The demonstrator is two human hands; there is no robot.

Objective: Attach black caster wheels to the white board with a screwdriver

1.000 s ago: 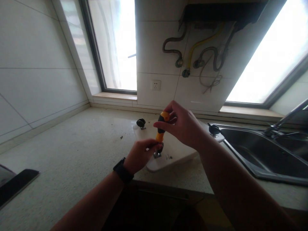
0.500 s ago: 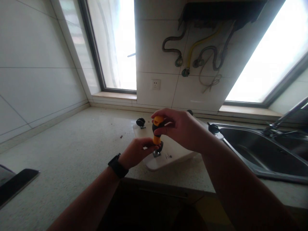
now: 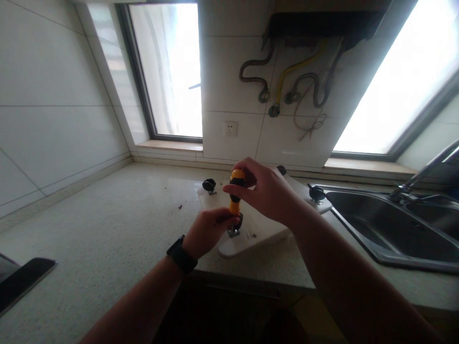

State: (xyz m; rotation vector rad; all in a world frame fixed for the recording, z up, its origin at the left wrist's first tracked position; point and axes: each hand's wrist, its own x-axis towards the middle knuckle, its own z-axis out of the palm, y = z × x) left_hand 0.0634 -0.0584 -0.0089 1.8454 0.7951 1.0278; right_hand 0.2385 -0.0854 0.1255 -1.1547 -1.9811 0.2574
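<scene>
A screwdriver (image 3: 235, 204) with an orange and black handle stands nearly upright over a white board (image 3: 263, 222). My right hand (image 3: 263, 191) is wrapped round the upper handle, its thumb stretched along the near side. Lower down, my left hand (image 3: 211, 227) pinches the bottom of the screwdriver; the tip is hidden by the fingers. Just beneath is a black caster (image 3: 237, 222) on a metal plate (image 3: 234, 233) at the board's near corner. Other casters sit on the board's remaining corners: one at the far left (image 3: 209, 185), one at the far right (image 3: 281, 170), one by the sink (image 3: 317, 193).
A stone-look counter (image 3: 118, 224) carries the board, with small dark screws (image 3: 180, 207) left of it. The steel sink (image 3: 376, 224) and faucet (image 3: 401, 191) are at right. A dark flat object (image 3: 28, 282) lies at left. Pipes (image 3: 279, 91) hang on the back wall.
My right hand has shifted its grip on the screwdriver handle, with the thumb now across its near side. The view has tilted slightly; the board and casters stay in place.
</scene>
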